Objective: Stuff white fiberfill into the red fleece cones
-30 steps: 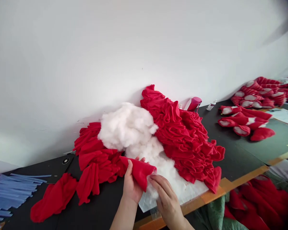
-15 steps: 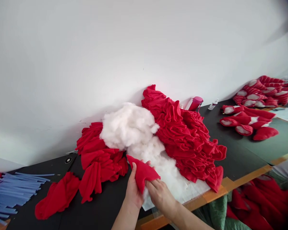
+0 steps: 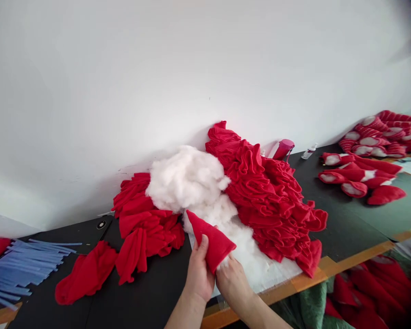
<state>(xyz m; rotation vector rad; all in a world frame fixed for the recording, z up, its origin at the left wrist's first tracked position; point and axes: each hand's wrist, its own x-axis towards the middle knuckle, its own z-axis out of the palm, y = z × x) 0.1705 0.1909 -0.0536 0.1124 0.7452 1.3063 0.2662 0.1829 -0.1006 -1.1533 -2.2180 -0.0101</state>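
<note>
**Wall:** a white wall (image 3: 205,68) is rising behind the whole work surface.

**Table:** a black work table (image 3: 335,228) with an orange-taped edge (image 3: 359,256) is running along the wall.

**Under the table edge:** a red fabric pile (image 3: 370,292) is lying beside green fabric (image 3: 315,308).

**Main heap:** ruffled red fleece pieces (image 3: 270,201) are piled against the wall, right of the stuffing.

**Stuffing:** white polyester stuffing (image 3: 187,180) is sitting between the red heaps, on a clear plastic sheet (image 3: 277,269).

**Far right:** stuffed red fleece pieces (image 3: 359,176) are lying on the table, near a stacked pile (image 3: 380,139).

**Left side:** a smaller red fleece heap (image 3: 145,228) is touching the stuffing; a loose red fleece sock shape (image 3: 85,272) is lying apart, beside blue plastic strips (image 3: 23,269).

**Bottles:** a pink bottle (image 3: 283,149) and a small clear bottle (image 3: 308,151) are standing by the wall.

**Held item:** a pointed red fleece piece (image 3: 212,244) is being held above the plastic sheet, against the stuffing.

**Left hand:** the left hand (image 3: 198,274) is grasping the piece.

**Right hand:** the right hand (image 3: 231,285) is pressing against the piece's open end; whether it is gripping anything, I cannot tell.
</note>
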